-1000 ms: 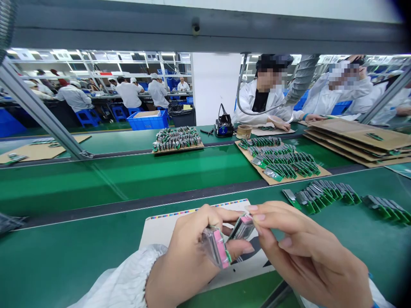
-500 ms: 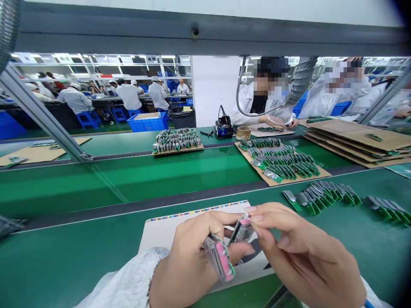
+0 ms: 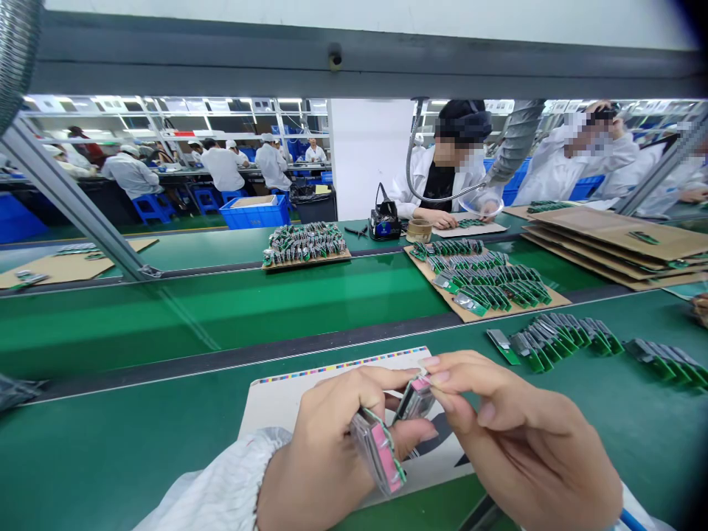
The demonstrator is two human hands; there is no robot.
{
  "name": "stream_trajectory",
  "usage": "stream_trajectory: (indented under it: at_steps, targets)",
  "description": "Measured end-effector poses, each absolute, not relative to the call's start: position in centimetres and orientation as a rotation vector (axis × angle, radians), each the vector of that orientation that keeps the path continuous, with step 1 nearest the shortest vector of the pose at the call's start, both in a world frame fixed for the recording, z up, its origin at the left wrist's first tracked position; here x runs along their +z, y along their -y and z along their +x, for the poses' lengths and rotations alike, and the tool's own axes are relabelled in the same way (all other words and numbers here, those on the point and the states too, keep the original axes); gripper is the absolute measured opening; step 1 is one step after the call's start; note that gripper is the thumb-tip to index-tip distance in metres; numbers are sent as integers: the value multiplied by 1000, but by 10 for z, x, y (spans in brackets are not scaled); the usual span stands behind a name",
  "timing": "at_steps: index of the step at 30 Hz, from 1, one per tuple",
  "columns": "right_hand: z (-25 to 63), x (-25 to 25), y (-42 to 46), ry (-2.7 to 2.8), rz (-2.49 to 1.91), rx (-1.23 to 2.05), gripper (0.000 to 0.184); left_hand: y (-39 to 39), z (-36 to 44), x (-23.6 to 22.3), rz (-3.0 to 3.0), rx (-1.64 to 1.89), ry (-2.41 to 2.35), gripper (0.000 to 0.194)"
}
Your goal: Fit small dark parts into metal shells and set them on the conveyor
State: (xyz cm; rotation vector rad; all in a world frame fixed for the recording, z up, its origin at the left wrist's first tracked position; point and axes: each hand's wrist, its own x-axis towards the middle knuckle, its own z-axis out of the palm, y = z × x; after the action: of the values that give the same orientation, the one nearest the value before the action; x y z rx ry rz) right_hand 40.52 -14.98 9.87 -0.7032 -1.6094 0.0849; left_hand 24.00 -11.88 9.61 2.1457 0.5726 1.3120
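Note:
My left hand is closed around several small circuit board modules, stacked together with pink strips and green board edges showing. Between its thumb and index finger it pinches one more circuit board module, held apart from the stack and tilted. My right hand has its thumb and fingertips pressed to the upper pink end of that same module. Exactly what the right fingertips grip there is too small to make out. Beneath both hands lies a white printed sheet with a coloured strip along its far edge.
Rows of green circuit boards lie on the bench at right. Boards on cardboard and another loaded cardboard sit beyond. Cardboard sheets are stacked at far right. A co-worker sits across, near a tape roll.
My hands and the modules stay almost in place, with only a slight shift. Across the bench, the co-worker's head and hands have moved. Another hand's edge appears at far right.

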Motion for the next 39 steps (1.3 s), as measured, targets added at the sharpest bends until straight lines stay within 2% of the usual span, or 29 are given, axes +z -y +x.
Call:
stream_trajectory:
  at_steps: [4,11,17,27,32,39]
  targets:
    - [401,94,149,1530,-673,170,33,120,239,94,2142,1303,-563,35]
    - [402,94,150,1576,-681,120,34,119,239,95,2163,1301,-575,33]
    - [404,90,154,1498,-663,294,42,119,239,94,2151,1336,-575,33]
    - [406,92,153,1467,-668,356,37,121,237,94,2176,1247,-604,35]
    - [405,93,152,1472,-656,383,39,122,238,95,2227,1298,-588,35]
    - [406,92,151,1430,-708,535,33,122,238,94,2315,1336,-555,33]
